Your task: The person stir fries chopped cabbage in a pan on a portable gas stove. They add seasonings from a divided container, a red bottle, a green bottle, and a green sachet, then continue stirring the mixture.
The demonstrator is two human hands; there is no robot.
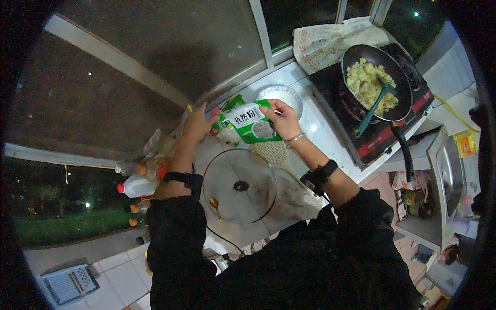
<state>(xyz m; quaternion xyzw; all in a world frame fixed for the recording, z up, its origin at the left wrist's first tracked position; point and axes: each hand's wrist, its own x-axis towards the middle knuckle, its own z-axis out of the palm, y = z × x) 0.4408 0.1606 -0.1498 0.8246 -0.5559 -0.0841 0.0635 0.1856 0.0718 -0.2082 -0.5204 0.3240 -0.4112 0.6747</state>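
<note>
My right hand [282, 120] pinches the upper right corner of a green and white plastic pouch [263, 131], which bears writing and a picture of powder. At the pouch's left side is my left hand [198, 122], fingers spread beside its edge and other packets [234, 102]. Whether the left fingertips grip anything is unclear. Just behind the right hand, a white patterned dish [286, 91] is partly hidden. A glass pan lid with a black knob [241, 186] lies on the counter below the hands, near a small yellowish spoon [214, 204].
To the right, a black frying pan [405, 97] with yellow-green food [364, 83] and a teal spatula [374, 110] sits on a black cooktop [368, 149]. Its handle [403, 151] overhangs the front edge. Bottles [137, 188] line the left. A grater [71, 284] lies lower left.
</note>
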